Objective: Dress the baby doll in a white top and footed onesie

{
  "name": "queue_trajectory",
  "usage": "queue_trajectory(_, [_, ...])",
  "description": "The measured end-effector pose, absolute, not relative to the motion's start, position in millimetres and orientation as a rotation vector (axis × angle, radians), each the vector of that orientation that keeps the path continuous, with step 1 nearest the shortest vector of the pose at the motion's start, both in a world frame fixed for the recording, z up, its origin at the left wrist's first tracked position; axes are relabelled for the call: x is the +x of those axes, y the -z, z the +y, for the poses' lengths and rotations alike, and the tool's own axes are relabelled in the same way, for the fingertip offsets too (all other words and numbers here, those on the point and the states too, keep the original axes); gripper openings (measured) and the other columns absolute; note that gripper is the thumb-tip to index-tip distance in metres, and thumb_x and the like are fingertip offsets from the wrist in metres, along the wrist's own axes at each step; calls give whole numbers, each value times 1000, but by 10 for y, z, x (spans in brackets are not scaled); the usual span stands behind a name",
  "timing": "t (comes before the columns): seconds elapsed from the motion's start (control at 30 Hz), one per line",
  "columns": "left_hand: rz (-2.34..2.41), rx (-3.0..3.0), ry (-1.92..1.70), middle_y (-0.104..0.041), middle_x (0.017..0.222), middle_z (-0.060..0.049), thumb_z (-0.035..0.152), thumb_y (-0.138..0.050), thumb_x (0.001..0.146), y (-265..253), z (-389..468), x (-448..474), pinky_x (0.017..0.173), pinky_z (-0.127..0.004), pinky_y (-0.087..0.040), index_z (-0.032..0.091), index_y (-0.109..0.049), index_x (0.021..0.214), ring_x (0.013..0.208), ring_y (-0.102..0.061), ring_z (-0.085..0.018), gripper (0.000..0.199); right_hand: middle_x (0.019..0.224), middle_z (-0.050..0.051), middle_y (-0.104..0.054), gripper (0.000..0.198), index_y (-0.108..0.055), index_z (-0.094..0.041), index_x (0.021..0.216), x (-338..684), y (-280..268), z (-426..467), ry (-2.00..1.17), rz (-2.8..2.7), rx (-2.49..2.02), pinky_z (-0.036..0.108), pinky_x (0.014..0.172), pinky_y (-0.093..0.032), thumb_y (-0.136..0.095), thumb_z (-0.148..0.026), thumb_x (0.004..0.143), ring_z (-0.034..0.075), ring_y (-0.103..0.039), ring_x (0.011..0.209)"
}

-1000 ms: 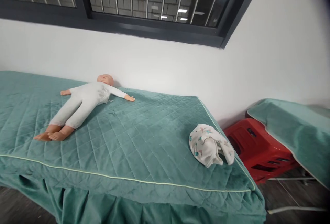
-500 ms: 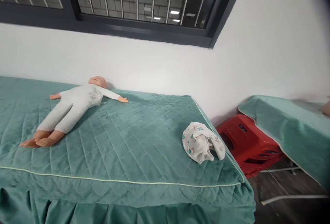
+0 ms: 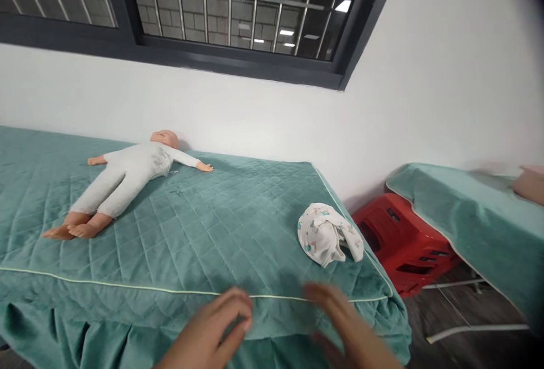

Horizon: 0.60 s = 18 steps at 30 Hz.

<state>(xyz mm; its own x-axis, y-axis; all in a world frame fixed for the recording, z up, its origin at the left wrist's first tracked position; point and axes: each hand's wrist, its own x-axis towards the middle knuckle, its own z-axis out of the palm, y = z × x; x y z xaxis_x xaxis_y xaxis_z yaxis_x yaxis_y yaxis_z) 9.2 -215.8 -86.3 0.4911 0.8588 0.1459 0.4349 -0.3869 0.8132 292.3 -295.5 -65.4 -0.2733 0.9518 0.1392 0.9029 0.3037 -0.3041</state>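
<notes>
My left hand [image 3: 215, 329] is over the near edge of the bed, its fingers loosely curved and the thumb apart, with nothing in it. To its right, my right hand [image 3: 346, 326] is blurred by motion, its fingers and thumb spread and nothing between them. Beyond the right hand lies a crumpled white cloth item [image 3: 326, 236] with a small coloured print, perhaps a baby garment; its folds hide its shape. Neither hand touches it. A baby doll [image 3: 131, 173] in a white bodysuit lies on its back farther left, arms spread.
Green quilted cover [image 3: 238, 216] spreads over the bed, which meets a white wall below a barred window [image 3: 238, 12]. Right of the bed, a red plastic stool [image 3: 402, 241] stands partly under another green-covered surface [image 3: 480, 227]. A metal leg [image 3: 476, 329] shows low on the floor.
Both my hands have come into view from below, over the bed's front edge. The view has shifted slightly; the doll and the printed cloth lie as before.
</notes>
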Motion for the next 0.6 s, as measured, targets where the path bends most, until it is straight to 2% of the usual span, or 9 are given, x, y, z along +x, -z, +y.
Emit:
queue_trajectory(0.1, [998, 1976, -804, -60, 127, -3, 36, -42, 94, 1026, -1995, 295, 103, -38, -48, 28, -63, 98, 115, -58, -19, 23, 148, 16, -39, 52, -38, -20, 143, 3375, 594, -2435, 281, -2103, -1784, 54, 113, -32, -48, -25, 93, 32, -34, 139])
queue_trajectory(0.13, [988, 1942, -854, -59, 129, -5, 35, -43, 94, 1051, -1835, 354, 104, -39, -46, 27, -62, 101, 117, -57, -20, 22, 150, 17, -36, 56, -37, -17, 144, 3526, 591, -2266, 421, -2053, -1798, 54, 114, -30, -51, -25, 91, 34, -31, 141])
queue_trajectory(0.2, [984, 1849, -975, -61, 125, -7, 34, -47, 92, 1093, -1489, 454, 100, -39, -48, 24, -62, 101, 115, -57, -21, 21, 147, 21, -39, 62, -38, -12, 142, 3786, 609, -1958, 554, -1990, -1825, 55, 112, -31, -56, -26, 85, 37, -33, 139])
queue_trajectory(0.23, [1007, 1788, -1016, -63, 120, -8, 35, -48, 90, 1110, -1336, 492, 95, -38, -50, 23, -63, 99, 111, -59, -22, 21, 144, 22, -42, 64, -38, -11, 142, 3882, 624, -1825, 523, -1990, -1866, 54, 110, -34, -58, -26, 82, 38, -37, 136])
queue_trajectory(0.3, [1061, 1622, -1013, -66, 108, -9, 39, -49, 89, 1130, -1117, 539, 74, -33, -55, 21, -62, 99, 101, -62, -23, 24, 139, 19, -50, 66, -37, -13, 143, 3986, 644, -1603, 311, -1986, -1943, 46, 104, -42, -56, -26, 81, 33, -49, 128])
queue_trajectory(0.4, [1084, 1421, -966, -66, 98, -9, 45, -52, 86, 1117, -1004, 541, 51, -26, -49, 20, -61, 98, 91, -65, -25, 29, 126, 11, -62, 49, -47, -21, 134, 3923, 593, -1372, 3, -1942, -2052, 36, 90, -47, -49, -30, 87, 26, -62, 109])
queue_trajectory(0.5, [986, 1405, -962, -67, 103, -9, 46, -56, 85, 1102, -1035, 502, 58, -27, -51, 20, -64, 100, 92, -65, -23, 30, 107, 8, -69, 32, -57, -24, 116, 3631, 458, -1198, -59, -1909, -2139, 33, 77, -44, -43, -39, 92, 25, -65, 92])
queue_trajectory(0.57, [881, 1420, -986, -65, 115, -9, 42, -65, 82, 1121, -1063, 482, 73, -30, -53, 22, -64, 113, 100, -63, -23, 37, 94, 7, -69, 29, -59, -25, 107, 3331, 364, -1083, -99, -1905, -2134, 31, 71, -41, -42, -43, 93, 24, -64, 84])
queue_trajectory(0.6, [831, 1416, -1017, -62, 125, -9, 38, -70, 78, 1139, -1069, 475, 82, -31, -52, 24, -60, 122, 107, -61, -24, 47, 91, 6, -69, 27, -58, -24, 104, 3155, 325, -1026, -139, -1909, -2108, 30, 69, -40, -43, -43, 92, 24, -63, 83])
